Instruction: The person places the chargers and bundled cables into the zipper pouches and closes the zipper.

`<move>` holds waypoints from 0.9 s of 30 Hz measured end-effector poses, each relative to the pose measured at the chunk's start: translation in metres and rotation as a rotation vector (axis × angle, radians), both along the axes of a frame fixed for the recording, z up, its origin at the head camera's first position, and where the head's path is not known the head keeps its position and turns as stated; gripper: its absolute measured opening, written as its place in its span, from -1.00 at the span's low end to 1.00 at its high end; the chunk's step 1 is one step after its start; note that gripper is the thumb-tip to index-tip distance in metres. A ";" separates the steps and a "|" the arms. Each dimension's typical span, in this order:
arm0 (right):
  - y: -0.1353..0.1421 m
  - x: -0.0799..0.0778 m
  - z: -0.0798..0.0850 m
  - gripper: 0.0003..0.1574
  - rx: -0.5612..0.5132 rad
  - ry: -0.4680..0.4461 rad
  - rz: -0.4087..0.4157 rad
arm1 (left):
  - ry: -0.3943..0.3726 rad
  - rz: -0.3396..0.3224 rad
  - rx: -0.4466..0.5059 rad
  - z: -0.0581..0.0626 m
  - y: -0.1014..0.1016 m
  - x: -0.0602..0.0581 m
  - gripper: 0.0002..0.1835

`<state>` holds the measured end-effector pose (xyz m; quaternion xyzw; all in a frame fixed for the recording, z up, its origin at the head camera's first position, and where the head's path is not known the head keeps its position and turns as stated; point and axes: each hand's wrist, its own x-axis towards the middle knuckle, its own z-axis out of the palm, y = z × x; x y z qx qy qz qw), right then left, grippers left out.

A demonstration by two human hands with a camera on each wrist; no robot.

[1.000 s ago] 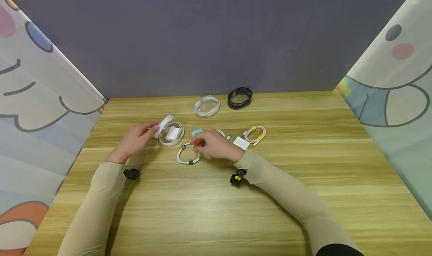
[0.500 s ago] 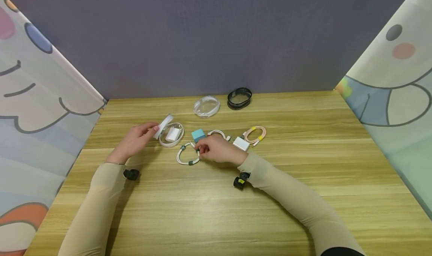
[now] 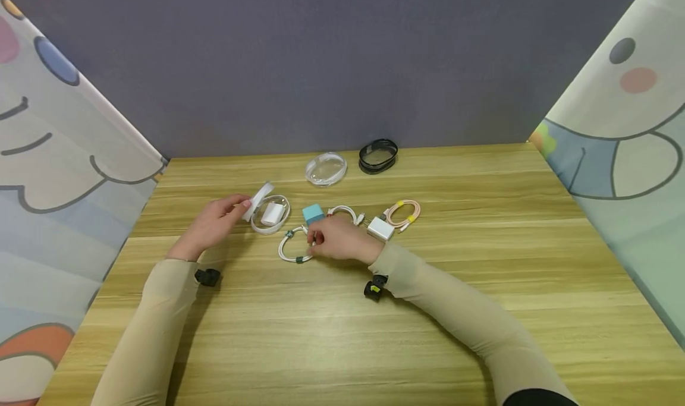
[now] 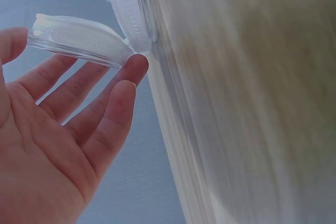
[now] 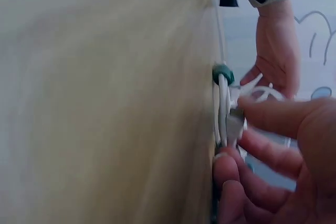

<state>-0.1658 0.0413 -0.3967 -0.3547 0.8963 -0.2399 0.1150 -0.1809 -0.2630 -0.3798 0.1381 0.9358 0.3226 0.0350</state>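
On the left, my left hand holds up the lid of a clear round zip case, its thumb and fingertips at the lid's edge. Inside the case lies a white charger plug. In the left wrist view the lid tilts away from the case's other half. My right hand pinches a coiled white cable with dark green ties, low over the table. The right wrist view has its fingers around the cable near a connector; the hand covers part of the coil.
Just behind the right hand are a teal block and another white cable. A white charger and a pink cable lie to the right. Farther back stand a second clear case and a black-rimmed case.
My right hand has shifted slightly toward me, uncovering the teal block and the other white cable behind it. The left hand keeps the lid raised in the same place.
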 end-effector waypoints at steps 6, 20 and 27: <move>-0.005 0.003 -0.001 -0.91 -0.009 -0.017 -0.145 | 0.003 0.005 -0.004 -0.001 0.000 0.000 -0.48; 0.000 0.002 -0.004 -0.78 -0.169 -0.137 -0.197 | 0.008 -0.005 -0.012 -0.003 -0.002 -0.001 -0.46; 0.004 -0.001 -0.002 -0.78 -0.243 -0.198 -0.193 | -0.004 -0.002 0.001 -0.003 -0.002 0.000 -0.44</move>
